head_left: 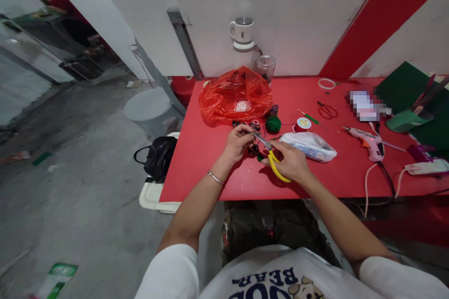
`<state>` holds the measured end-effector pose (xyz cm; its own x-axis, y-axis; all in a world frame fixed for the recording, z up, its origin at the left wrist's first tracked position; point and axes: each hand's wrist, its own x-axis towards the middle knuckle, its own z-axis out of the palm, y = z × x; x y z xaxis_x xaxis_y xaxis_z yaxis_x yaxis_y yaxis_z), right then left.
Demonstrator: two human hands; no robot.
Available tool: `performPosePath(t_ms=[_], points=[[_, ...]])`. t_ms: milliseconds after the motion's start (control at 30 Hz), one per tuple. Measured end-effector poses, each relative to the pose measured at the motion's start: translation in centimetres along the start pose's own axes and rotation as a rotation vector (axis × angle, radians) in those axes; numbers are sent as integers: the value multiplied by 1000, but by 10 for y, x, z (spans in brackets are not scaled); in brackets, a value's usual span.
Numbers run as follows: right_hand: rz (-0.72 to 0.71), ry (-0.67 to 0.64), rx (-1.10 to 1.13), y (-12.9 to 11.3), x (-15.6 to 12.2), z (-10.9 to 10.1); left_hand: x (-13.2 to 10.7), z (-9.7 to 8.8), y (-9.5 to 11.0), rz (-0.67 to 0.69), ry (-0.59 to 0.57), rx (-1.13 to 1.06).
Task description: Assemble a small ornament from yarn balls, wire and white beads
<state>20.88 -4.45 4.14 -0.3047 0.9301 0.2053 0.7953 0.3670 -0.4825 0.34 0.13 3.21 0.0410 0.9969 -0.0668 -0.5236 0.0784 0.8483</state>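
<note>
My right hand [292, 161] is wrapped round the yellow handles of a pair of long-nose pliers [278, 170]. The metal jaws point up and left, reaching the fingertips of my left hand [239, 142]. My left fingers are pinched together at the jaw tips, and whatever they hold is too small to make out. Under and between the hands lies a dark cluster of small coloured pieces [252, 149]. A ball of green yarn [272, 124] sits just beyond the pliers.
On the red table [203, 168] are a red plastic bag [217, 103] holding clear beads [242, 106], a white plastic bag [310, 145], a thread spool [302, 124], a green-handled hook [310, 118], red scissors [327, 110] and a corded glue gun [372, 145]. A transparent cup [265, 67] stands behind.
</note>
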Motion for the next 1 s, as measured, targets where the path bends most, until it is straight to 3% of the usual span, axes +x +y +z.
performPosePath(t_ms=[433, 600, 800, 900, 1000], points=[[2, 13, 6, 1, -2, 2, 1, 1, -2, 0, -2, -10], [76, 33, 23, 6, 1, -6, 2, -1, -2, 1, 8, 13], [328, 138, -188, 44, 32, -56, 1, -1, -3, 1, 8, 63], [478, 186, -271, 77, 57, -85, 0, -1, -4, -8, -13, 80], [558, 206, -342, 120, 78, -99, -1, -2, -5, -35, -45, 113]])
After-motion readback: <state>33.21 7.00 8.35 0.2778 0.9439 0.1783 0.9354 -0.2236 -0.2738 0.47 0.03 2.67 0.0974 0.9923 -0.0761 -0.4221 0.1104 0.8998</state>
